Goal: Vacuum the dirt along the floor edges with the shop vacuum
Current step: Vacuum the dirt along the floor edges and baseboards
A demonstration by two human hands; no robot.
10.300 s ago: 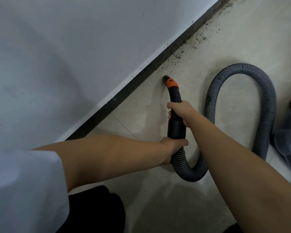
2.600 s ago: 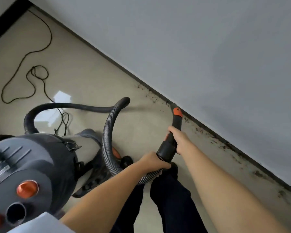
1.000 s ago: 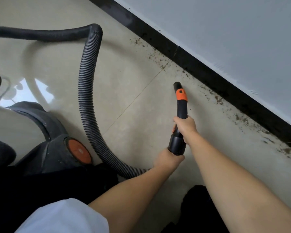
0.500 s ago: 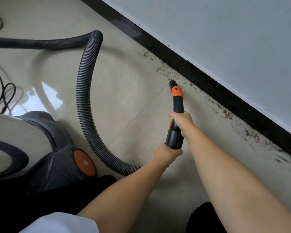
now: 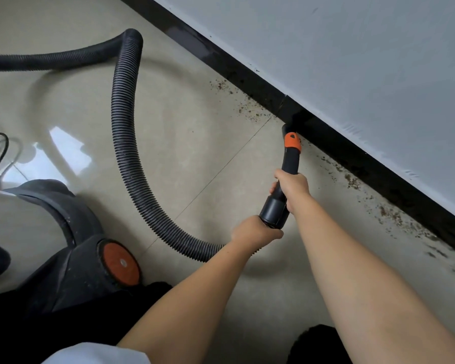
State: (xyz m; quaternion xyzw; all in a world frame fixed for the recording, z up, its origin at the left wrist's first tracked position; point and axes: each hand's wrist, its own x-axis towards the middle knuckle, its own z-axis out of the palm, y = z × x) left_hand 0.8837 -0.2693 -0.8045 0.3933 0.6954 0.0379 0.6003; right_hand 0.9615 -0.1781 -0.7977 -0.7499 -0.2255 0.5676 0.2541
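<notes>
Now the nozzle (image 5: 290,143) points away toward the baseboard (image 5: 339,151) — right hand (image 5: 290,186) grips it ahead, left hand (image 5: 255,231) grips the hose (image 5: 126,127) end; dirt (image 5: 389,214) lies rightward.

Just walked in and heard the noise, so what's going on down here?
A person is vacuuming dirt along the floor edge. The right hand grips the nozzle, its tip at the black baseboard; the left hand holds the ribbed hose behind it. Specks remain on both sides of the tip. The shop vacuum sits at left.
</notes>
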